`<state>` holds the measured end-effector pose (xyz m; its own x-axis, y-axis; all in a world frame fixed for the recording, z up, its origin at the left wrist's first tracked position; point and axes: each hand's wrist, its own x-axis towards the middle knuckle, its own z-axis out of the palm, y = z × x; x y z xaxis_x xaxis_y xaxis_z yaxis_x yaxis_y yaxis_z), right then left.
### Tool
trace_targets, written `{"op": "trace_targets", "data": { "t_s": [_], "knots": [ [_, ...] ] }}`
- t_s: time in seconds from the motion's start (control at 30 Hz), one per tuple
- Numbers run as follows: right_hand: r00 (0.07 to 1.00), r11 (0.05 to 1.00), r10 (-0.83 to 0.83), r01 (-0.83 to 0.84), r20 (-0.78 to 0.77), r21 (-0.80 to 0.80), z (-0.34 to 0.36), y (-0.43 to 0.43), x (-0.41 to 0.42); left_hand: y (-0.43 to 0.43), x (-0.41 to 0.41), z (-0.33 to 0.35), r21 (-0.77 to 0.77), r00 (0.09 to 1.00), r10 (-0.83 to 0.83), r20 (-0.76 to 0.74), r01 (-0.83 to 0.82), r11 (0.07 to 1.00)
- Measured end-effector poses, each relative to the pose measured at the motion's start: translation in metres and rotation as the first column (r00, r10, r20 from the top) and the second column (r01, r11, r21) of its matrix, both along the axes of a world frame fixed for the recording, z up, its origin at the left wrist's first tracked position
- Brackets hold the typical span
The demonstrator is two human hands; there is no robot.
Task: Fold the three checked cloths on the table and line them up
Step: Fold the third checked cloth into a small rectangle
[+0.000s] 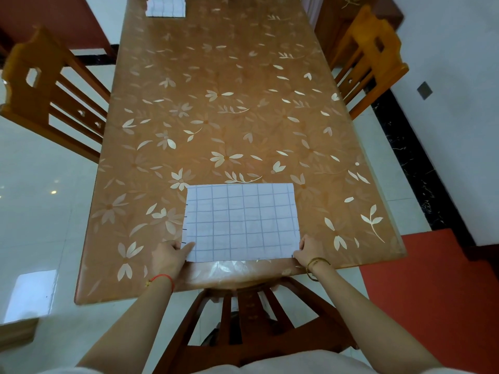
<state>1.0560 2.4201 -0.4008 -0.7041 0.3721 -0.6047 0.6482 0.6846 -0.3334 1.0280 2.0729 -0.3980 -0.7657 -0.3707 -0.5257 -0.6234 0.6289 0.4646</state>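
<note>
Left hand and right hand, fingers pinching the near corners of one checked cloth

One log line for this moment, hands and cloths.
checked cloth flat, near edge | left hand pinches near-left corner | right hand pinches near-right corner | second cloth far end

A white checked cloth lies flat near the close edge of the flower-patterned table. The left hand pinches its near left corner, thumb on top, and the right hand pinches the near right corner. Well beyond the fingertips, at the table's far end, sits a folded checked cloth (partly cut off by the frame).
</note>
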Motion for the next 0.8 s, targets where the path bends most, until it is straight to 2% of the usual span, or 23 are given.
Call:
{"op": "trace_targets", "data": {
  "t_s": [0.07, 0.13, 0.23, 0.33, 0.4, 0.5, 0.63, 0.73, 0.8],
  "knots": [
    [1.000, 0.999, 0.017, -0.016, -0.024, 0.035, 0.003, -0.005, -0.001, -0.002, 0.001, 0.000, -0.035, 0.999, -0.036, -0.007, 0.036, 0.999],
    [0.992, 0.995, 0.038, -0.027, -0.119, 0.096, 0.007, -0.010, -0.003, -0.004, 0.002, 0.002, -0.061, 0.997, -0.079, -0.019, 0.078, 0.995],
    [0.949, 0.974, 0.177, -0.131, -0.262, 0.187, 0.012, -0.022, -0.015, -0.005, 0.000, 0.005, -0.073, 0.994, -0.087, -0.065, 0.082, 0.994],
    [0.875, 0.943, 0.322, -0.262, -0.360, 0.205, 0.013, -0.037, -0.037, -0.005, -0.010, 0.009, -0.084, 0.987, -0.078, -0.141, 0.066, 0.994],
    [0.826, 0.896, 0.440, -0.376, -0.353, 0.237, 0.014, -0.049, -0.055, -0.003, -0.022, 0.010, -0.101, 0.966, -0.134, -0.220, 0.115, 0.988],
    [0.780, 0.841, 0.541, -0.502, -0.315, 0.200, 0.016, -0.071, -0.082, 0.002, -0.045, 0.005, -0.216, 0.889, -0.365, -0.276, 0.313, 0.925],
    [0.699, 0.730, 0.684, -0.648, -0.211, 0.218, 0.012, -0.105, -0.114, 0.011, -0.077, -0.001, -0.310, 0.789, -0.591, -0.168, 0.526, 0.792],
    [0.668, 0.683, 0.730, -0.698, -0.148, 0.216, 0.006, -0.126, -0.131, 0.015, -0.098, -0.004, -0.333, 0.744, -0.667, -0.037, 0.620, 0.710],
    [0.663, 0.673, 0.738, -0.711, -0.125, 0.204, 0.000, -0.135, -0.138, 0.014, -0.110, -0.008, -0.317, 0.734, -0.679, 0.004, 0.645, 0.695]
  ]
}}
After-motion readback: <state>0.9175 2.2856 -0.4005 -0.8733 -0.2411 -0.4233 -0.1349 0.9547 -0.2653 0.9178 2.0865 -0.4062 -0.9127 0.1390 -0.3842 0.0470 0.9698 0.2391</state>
